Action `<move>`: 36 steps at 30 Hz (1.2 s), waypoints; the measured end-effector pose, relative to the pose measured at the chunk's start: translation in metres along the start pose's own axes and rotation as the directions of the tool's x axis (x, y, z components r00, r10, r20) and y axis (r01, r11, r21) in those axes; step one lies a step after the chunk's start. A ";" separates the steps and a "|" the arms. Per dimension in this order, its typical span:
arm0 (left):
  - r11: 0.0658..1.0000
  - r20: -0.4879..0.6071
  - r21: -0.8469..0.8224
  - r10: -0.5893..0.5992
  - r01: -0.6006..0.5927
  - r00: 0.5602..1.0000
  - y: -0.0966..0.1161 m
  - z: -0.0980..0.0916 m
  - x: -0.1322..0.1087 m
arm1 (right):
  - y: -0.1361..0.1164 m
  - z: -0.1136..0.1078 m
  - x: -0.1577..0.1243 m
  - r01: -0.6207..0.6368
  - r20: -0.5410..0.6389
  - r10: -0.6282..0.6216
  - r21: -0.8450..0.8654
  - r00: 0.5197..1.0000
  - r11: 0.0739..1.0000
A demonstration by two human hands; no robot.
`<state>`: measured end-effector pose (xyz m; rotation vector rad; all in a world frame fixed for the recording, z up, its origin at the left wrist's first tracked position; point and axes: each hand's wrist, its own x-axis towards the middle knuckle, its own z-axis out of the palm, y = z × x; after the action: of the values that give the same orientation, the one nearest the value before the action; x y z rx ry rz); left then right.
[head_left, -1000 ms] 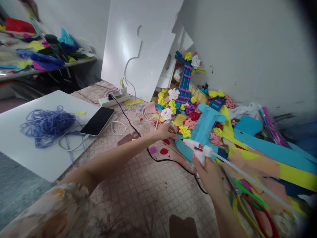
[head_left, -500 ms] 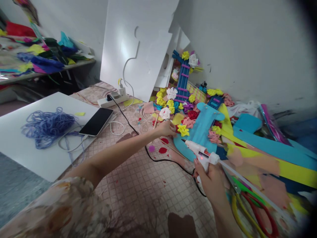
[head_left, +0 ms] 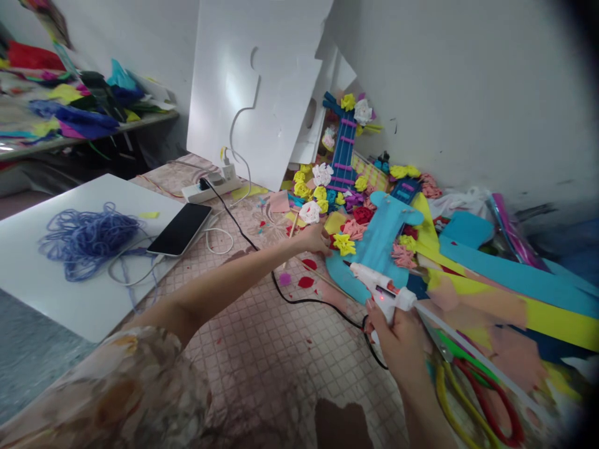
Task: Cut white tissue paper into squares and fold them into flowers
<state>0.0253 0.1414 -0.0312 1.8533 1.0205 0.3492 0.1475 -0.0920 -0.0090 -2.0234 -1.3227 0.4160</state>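
Note:
My right hand grips a white hot glue gun, a long glue stick trailing out of its back toward the lower right. The nozzle points left at a light blue guitar-shaped foam cutout lying on the floor. My left hand reaches forward, fingers closed, beside a yellow foam flower at the cutout's left edge; what it pinches is hidden. Foam flowers in yellow, white, red and pink lie around the cutout. A dark blue foam guitar leans on the wall behind.
A white board at left carries tangled blue cord and a black phone. A power strip and black cable cross the patterned floor. Foam strips and scissors crowd the right. A white cutout sheet leans on the wall.
My right hand with the glue gun shifted a little to the right and lower. My left hand stayed by the yellow flower. The view moved slightly.

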 end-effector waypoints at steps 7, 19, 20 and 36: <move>1.000 0.058 -0.016 -0.006 0.007 0.998 0.003 -0.002 0.006 | 0.003 0.001 -0.001 -0.032 0.016 0.031 0.035 0.999 0.999; 0.999 0.065 0.038 0.003 -0.005 0.998 0.011 -0.002 0.004 | 0.000 0.000 -0.002 -0.054 0.017 0.053 0.043 0.998 0.998; 0.999 0.072 0.038 0.001 -0.003 0.997 0.011 -0.003 0.003 | 0.000 0.000 -0.002 -0.054 0.016 0.054 0.045 0.998 0.997; 0.891 -0.261 0.385 0.355 -0.240 0.898 -0.015 -0.083 -0.101 | 0.010 0.002 0.000 -0.050 0.007 0.050 0.134 0.999 0.990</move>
<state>-0.0948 0.1163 0.0165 2.3384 1.0600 0.7220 0.1526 -0.0939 -0.0175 -1.9479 -1.2151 0.5184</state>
